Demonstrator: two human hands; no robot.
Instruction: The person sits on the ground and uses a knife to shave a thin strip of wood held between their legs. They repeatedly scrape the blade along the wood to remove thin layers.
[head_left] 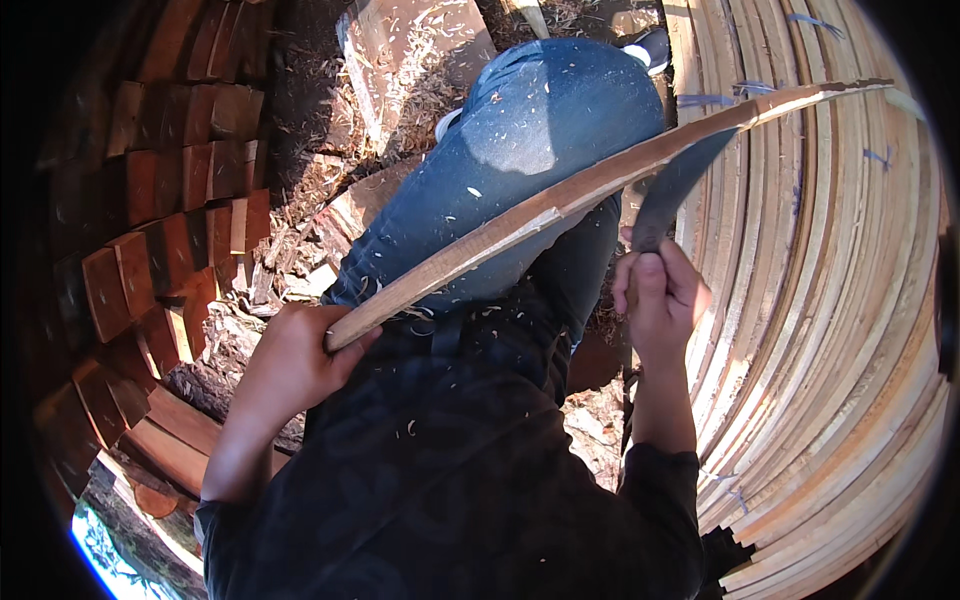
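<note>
Wood strip (560, 198) runs diag., lwr L to upr R.

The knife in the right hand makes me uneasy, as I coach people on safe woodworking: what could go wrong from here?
The knife in the right hand is close to the bent leg in this view; a slip might cut it.

Only the left hand grips the wooden strip, at its near end, so the long free part could twist or swing under pressure.

That hand is bare, so rough wood might leave splinters.
</note>
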